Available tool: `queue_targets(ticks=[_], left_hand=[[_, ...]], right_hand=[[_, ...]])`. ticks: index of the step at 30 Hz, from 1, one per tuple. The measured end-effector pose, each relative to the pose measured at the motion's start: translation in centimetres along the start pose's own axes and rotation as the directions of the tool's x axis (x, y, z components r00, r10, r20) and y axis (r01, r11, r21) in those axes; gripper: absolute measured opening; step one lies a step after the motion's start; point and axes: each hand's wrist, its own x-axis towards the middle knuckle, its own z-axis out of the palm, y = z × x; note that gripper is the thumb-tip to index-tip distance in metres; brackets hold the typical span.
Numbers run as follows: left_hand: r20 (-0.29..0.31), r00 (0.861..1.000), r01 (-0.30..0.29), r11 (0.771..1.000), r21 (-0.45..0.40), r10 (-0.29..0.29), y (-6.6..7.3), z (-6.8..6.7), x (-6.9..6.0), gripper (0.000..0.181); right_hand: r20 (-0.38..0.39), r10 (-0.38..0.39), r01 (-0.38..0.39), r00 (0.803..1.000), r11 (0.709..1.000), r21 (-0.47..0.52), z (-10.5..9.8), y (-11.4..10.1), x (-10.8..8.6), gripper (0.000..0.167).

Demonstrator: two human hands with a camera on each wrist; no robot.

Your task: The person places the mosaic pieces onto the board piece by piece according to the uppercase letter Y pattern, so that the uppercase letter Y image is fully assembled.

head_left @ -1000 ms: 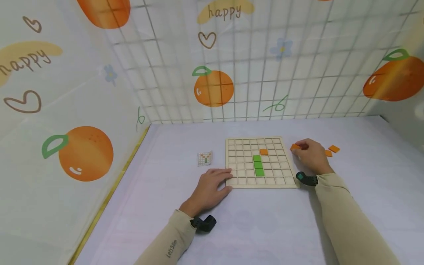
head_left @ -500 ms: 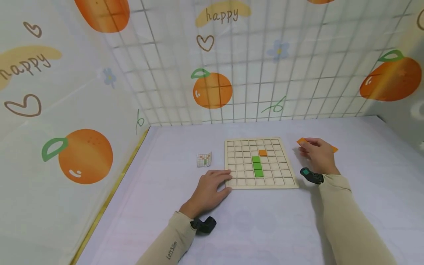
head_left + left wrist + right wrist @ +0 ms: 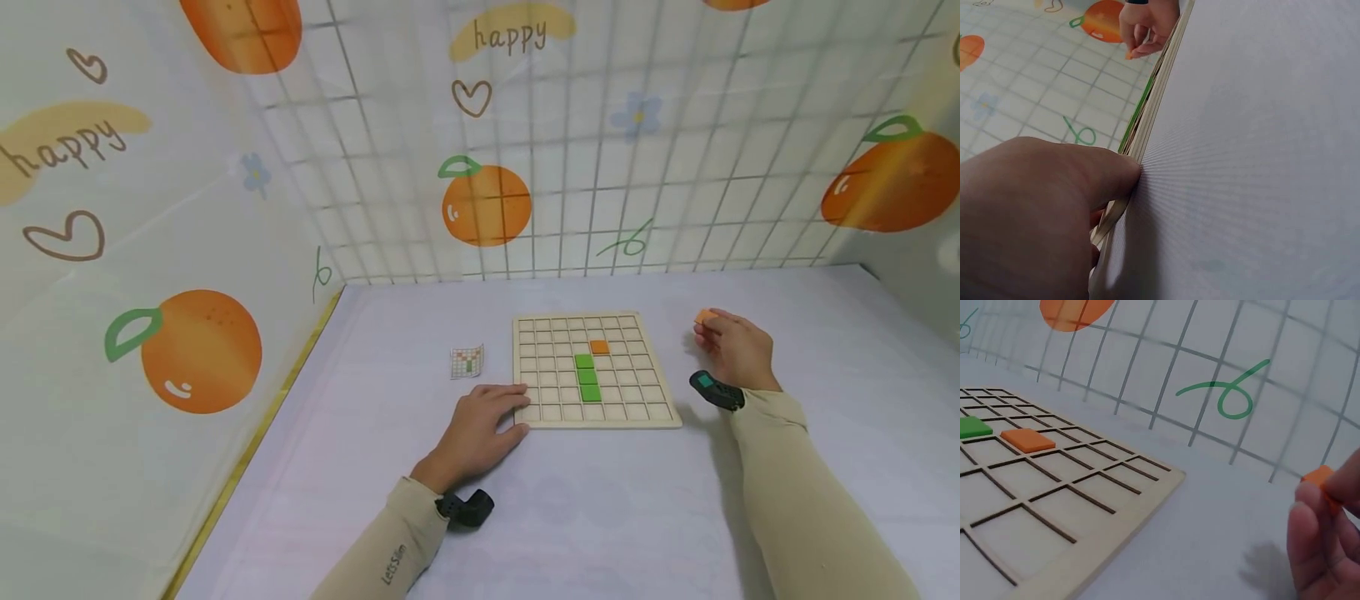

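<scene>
A pale wooden grid board [image 3: 637, 408] lies on the table. Three green tiles [image 3: 587, 377] form a column in it, with one orange tile [image 3: 599, 347] up and to their right. My left hand [image 3: 480, 429] rests at the board's front left corner, fingertips on the left edge; in the left wrist view its thumb [image 3: 1116, 172] presses the board's side. Right of the board, apart from it, my right hand [image 3: 741, 346] pinches an orange tile [image 3: 1316, 477] between thumb and fingers. Whether more tiles are in or behind that hand, I cannot tell.
A small paper card [image 3: 467, 362] with a coloured grid pattern lies left of the board. The white-covered table [image 3: 600, 508] meets a printed backdrop [image 3: 390, 208] at the back and left.
My right hand has moved right, away from the board, still pinching orange. The loose orange tiles seen beyond it earlier are no longer visible. My left hand stays at the board's corner.
</scene>
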Motion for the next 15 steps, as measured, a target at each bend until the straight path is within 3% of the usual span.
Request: queue_targets(ticks=[8,15], left_hand=[[0.024,0.999,0.021,1.0,0.004,-0.021,0.12,-0.01,-0.05,0.039],[0.008,1.0,0.005,1.0,-0.006,-0.005,0.12,-0.02,-0.06,0.038]], right_hand=[[-0.028,-0.009,0.008,1.0,1.0,-0.012,0.21,0.22,0.11,0.024],[0.007,0.03,-0.029,1.0,0.998,-0.063,0.74,0.04,0.03,0.05]])
